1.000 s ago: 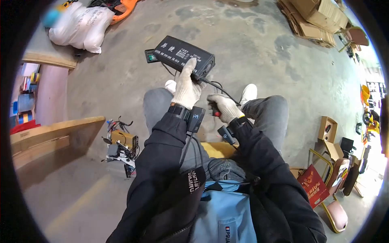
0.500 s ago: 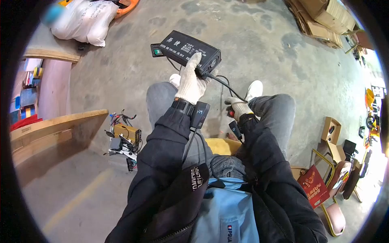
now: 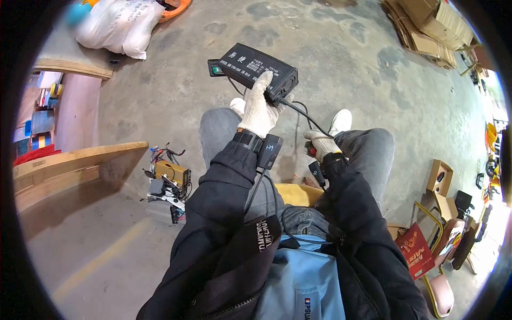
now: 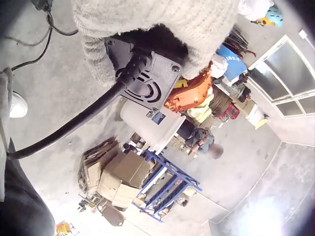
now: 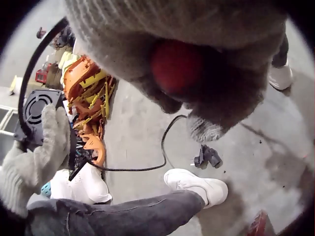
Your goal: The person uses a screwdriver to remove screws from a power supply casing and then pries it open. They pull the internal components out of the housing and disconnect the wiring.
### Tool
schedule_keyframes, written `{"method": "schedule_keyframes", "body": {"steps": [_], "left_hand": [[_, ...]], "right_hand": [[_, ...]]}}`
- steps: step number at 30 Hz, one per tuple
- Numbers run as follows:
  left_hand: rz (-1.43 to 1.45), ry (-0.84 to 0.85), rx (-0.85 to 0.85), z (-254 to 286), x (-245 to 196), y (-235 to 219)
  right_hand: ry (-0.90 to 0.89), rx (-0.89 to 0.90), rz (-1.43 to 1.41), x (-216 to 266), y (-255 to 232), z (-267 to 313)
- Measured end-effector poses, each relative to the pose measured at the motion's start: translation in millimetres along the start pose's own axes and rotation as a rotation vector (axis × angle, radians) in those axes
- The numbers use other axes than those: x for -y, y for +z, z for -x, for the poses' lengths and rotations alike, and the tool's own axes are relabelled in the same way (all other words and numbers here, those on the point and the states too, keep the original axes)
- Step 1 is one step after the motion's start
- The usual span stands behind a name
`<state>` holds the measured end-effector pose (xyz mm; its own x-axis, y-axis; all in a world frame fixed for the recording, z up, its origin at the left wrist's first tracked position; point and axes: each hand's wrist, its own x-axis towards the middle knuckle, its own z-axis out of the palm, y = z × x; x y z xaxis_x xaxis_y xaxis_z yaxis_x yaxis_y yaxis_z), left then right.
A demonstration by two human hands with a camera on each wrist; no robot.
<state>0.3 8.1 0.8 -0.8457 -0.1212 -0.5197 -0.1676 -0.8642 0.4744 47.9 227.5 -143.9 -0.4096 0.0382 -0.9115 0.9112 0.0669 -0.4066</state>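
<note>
In the head view my gloved left hand point(image 3: 260, 113) grips a black charger box point(image 3: 258, 66) with white lettering, thumb on its top. Its fan grille point(image 4: 142, 91) faces the left wrist camera. Beyond the box's left end shows a small dark panel point(image 3: 215, 68) with a green patch. A thick black cable point(image 4: 74, 120) runs from the grille end toward my right side. My gloved right hand point(image 3: 323, 145), lower and to the right, curls round a red-ended thing point(image 5: 177, 66), mostly hidden by the fingers. Below that hand in the right wrist view is a black plug point(image 5: 207, 156).
A wooden ledge point(image 3: 80, 160) stands on the left, beside electronic parts point(image 3: 169, 181) on the floor. A white sack point(image 3: 120, 26) lies at upper left. Flattened cardboard point(image 3: 426, 32) is at upper right. Chairs and a red box point(image 3: 415, 250) are at lower right.
The right hand has moved right and slightly down, away from the left hand, and the cable between them has stretched out. The left hand still holds the charger box.
</note>
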Motion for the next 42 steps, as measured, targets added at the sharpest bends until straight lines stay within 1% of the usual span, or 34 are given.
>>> {"method": "schedule_keyframes", "body": {"steps": [1, 2, 3, 4, 6, 7, 8, 10, 12, 15, 17, 18, 20, 21, 22, 24, 26, 27, 28, 30, 31, 32, 34, 36, 39, 42], "left_hand": [[0.000, 0.003, -0.001, 0, -2, -3], [0.006, -0.030, 0.034, -2, -4, -6], [0.012, -0.064, 0.070, -3, -5, -9], [0.014, -0.064, 0.069, -3, -5, -7], [0.010, -0.046, 0.115, 1, -6, -5], [0.033, -0.036, 0.109, 2, -5, -4], [0.044, -0.040, 0.103, 0, -5, -5], [0.021, -0.027, 0.068, -1, -5, -5], [0.005, -0.015, 0.075, 2, -5, -5], [0.029, -0.011, 0.065, -1, -3, -9], [0.032, -0.026, 0.079, -1, -3, -8], [0.031, -0.025, 0.082, 0, -3, -8], [0.043, -0.051, 0.058, 0, -4, -7], [0.052, -0.052, 0.070, 1, -5, -6], [0.061, -0.051, 0.084, 4, -7, -4], [0.108, -0.058, 0.070, 6, -7, -2], [0.066, -0.074, 0.050, 4, -8, -5], [0.054, -0.050, 0.057, 6, -7, -4], [0.049, -0.043, 0.062, 7, -8, -5], [0.020, -0.040, 0.038, 8, -9, -5], [0.027, -0.042, 0.014, 8, -9, -4], [0.023, -0.038, 0.014, 9, -9, -4], [0.002, -0.033, -0.035, 14, -11, 2], [-0.027, -0.021, -0.021, 10, -11, -3], [-0.059, -0.045, -0.014, 7, -10, -8], [-0.086, -0.051, 0.004, 1, -6, -13]], "right_hand": [[-0.363, 0.159, 0.182, -26, -16, -42], [-0.726, 0.318, 0.363, -40, -24, -65], [-0.549, 0.304, 0.441, -21, -16, -30], [-0.548, 0.304, 0.444, -1, -11, 8], [-0.424, 0.448, 0.564, 40, -1, 96], [-0.311, 0.397, 0.528, 60, 5, 142], [-0.287, 0.384, 0.603, 72, 3, 164], [-0.310, 0.362, 0.725, 86, -3, 200], [-0.463, 0.317, 0.787, 80, -25, 218], [-0.489, 0.340, 0.741, 93, -51, 277], [-0.513, 0.359, 0.555, 99, -77, 295], [-0.490, 0.332, 0.485, 103, -88, 297], [-0.616, 0.233, 0.200, 96, -111, 276], [-0.679, 0.252, 0.068, 96, -112, 271], [-0.724, 0.254, -0.012, 98, -107, 265], [-0.693, 0.162, -0.153, 100, -83, 266], [-0.642, 0.354, -0.072, 97, -85, 236], [-0.586, 0.393, -0.035, 94, -83, 225], [-0.571, 0.479, -0.026, 92, -79, 216], [-0.487, 0.564, -0.031, 91, -71, 206], [-0.490, 0.613, -0.008, 89, -68, 201], [-0.428, 0.605, 0.005, 88, -67, 193], [-0.405, 0.596, 0.021, 87, -59, 188], [-0.413, 0.618, 0.004, 80, -53, 174], [-0.388, 0.596, 0.088, 75, -44, 166], [-0.374, 0.608, 0.045, 73, -36, 165]]}}
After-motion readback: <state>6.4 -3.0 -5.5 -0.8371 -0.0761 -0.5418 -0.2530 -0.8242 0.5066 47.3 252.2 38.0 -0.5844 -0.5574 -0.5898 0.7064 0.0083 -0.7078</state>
